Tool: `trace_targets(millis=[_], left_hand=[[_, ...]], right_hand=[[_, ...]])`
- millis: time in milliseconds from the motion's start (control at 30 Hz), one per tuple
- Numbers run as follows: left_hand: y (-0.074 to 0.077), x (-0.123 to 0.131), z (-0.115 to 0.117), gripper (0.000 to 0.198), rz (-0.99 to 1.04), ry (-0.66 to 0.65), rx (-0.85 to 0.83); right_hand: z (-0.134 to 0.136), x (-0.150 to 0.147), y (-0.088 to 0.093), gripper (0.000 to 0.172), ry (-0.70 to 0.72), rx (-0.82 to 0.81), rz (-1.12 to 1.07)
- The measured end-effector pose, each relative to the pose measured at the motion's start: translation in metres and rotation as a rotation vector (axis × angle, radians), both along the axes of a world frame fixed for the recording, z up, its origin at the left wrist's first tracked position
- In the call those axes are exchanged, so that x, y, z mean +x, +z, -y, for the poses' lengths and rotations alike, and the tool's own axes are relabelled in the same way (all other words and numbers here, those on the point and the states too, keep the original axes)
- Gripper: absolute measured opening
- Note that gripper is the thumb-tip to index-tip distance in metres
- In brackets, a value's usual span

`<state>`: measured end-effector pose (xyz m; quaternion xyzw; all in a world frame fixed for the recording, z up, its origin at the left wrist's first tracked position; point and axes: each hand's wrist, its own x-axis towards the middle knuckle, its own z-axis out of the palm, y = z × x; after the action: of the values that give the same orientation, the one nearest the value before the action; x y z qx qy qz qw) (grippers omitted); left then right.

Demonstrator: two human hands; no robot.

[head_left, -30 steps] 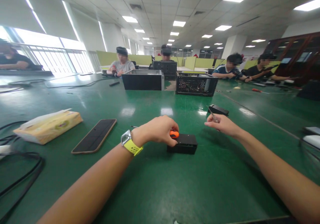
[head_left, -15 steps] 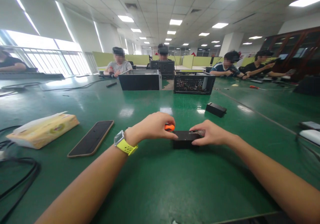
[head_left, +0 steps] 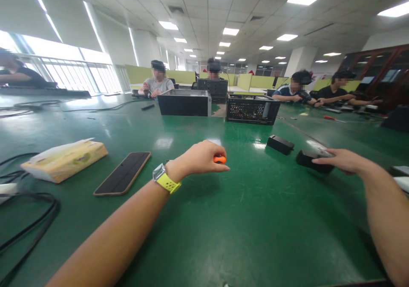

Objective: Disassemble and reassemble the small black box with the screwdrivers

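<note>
My left hand (head_left: pixel 204 158) is closed around a screwdriver with an orange handle (head_left: pixel 220 159), held just above the green table. Only the rounded handle end shows past the fingers; a sliver of dark shaft appears behind the wrist. At the right, my right hand (head_left: pixel 347 161) grips a black rectangular block (head_left: pixel 315 160) by its near end, thumb on the side facing me. Something greyish lies along the top of this block, too blurred to name. A second black block (head_left: pixel 280 144) rests on the table just beyond it, slightly to the left.
A phone (head_left: pixel 123 174) and a tissue pack (head_left: pixel 65 161) lie at the left, with black cables (head_left: pixel 30 223) nearby. Two computer cases (head_left: pixel 185 103) stand across the green table (head_left: pixel 223 231). Another screwdriver (head_left: pixel 332 118) lies far right. Several people sit around the table.
My right hand has carried the black block away from my left hand, rightward, to beside the second block. My left hand keeps the screwdriver. The view has shifted slightly.
</note>
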<state>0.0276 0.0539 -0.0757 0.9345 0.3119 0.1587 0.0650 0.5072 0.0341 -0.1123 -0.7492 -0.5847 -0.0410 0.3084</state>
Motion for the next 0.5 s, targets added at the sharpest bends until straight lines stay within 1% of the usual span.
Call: trace_targets(millis=[67,100,167,233,267,367,500], left_hand=[[0.0,0.0,0.0,0.03,0.004,0.0,-0.003],[0.0,0.0,0.0,0.03,0.005,-0.001,-0.005],[0.001,0.0,0.002,0.029,0.005,-0.005,-0.01],[0.001,0.001,0.003,0.028,0.005,-0.01,-0.013],[0.002,0.001,0.004,0.028,0.005,-0.012,-0.013],[0.003,0.0,0.005,0.027,0.009,-0.018,-0.012],[0.002,-0.004,0.003,0.029,0.017,-0.018,-0.007]], right_hand=[[-0.011,-0.019,-0.005,0.034,-0.071,-0.066,0.001],[-0.019,-0.032,-0.009,0.041,-0.088,-0.065,0.005],[-0.034,-0.059,-0.023,0.05,-0.052,-0.069,-0.001],[-0.047,-0.082,-0.039,0.052,-0.009,-0.063,0.014],[-0.051,-0.09,-0.046,0.055,-0.012,-0.057,0.026],[-0.06,-0.101,-0.061,0.06,-0.077,-0.057,0.03],[-0.063,-0.1,-0.065,0.067,-0.158,-0.064,0.017]])
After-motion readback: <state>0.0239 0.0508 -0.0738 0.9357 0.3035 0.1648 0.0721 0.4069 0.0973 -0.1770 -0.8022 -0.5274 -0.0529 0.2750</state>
